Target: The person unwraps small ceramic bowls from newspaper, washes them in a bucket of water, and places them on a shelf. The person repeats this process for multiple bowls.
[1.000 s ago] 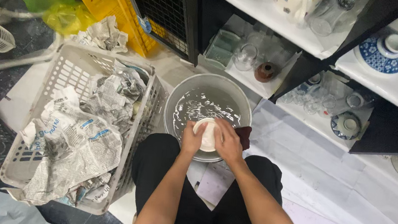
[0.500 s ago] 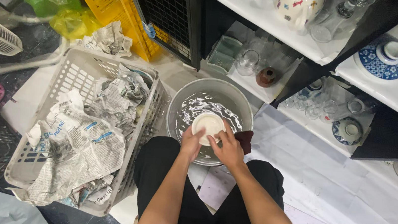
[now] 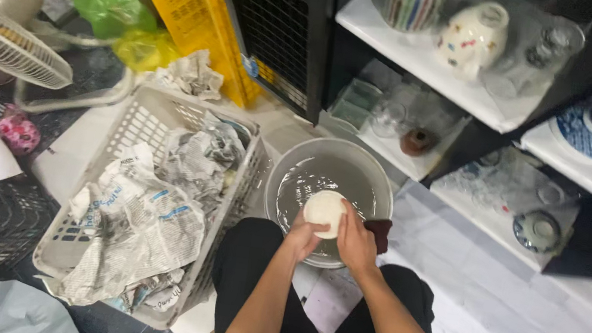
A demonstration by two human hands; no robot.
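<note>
Head view, both hands (image 3: 336, 239) gripping white bowl (image 3: 324, 212), over water basin (image 3: 296, 163)

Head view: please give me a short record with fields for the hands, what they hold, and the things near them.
left hand: on the near edge of the dish
right hand: on the dish's right side, next to a dark cloth
dish: small, round, white, held over the basin
basin: round, grey, holds water, on the floor
basket: white plastic, left of the basin, full of crumpled newspaper
shelves: white, behind the basin, with bowls, glasses and a pot
</note>
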